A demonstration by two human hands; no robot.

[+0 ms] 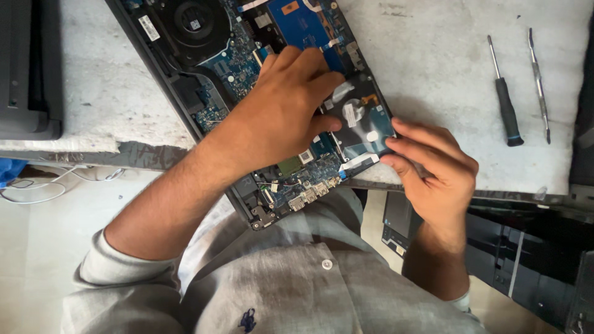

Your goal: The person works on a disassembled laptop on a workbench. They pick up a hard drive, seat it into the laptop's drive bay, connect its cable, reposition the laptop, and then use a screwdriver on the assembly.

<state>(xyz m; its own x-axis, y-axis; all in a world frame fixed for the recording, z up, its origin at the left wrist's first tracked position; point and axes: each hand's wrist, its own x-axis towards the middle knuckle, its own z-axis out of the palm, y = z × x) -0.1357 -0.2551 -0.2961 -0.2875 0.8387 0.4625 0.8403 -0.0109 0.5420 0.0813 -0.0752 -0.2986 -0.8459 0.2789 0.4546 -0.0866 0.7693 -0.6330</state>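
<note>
Hard drive (362, 124) in opened laptop (247, 80), pinched between left hand (278, 114) and right hand (433, 167).

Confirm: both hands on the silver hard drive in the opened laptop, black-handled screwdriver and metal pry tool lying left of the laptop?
Wrong side. The head view shows the black-handled screwdriver and metal pry tool lying right of the opened laptop. Both hands, left and right, are on the silver hard drive.

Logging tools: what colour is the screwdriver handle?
Black, on the screwdriver at right in the head view.
</note>
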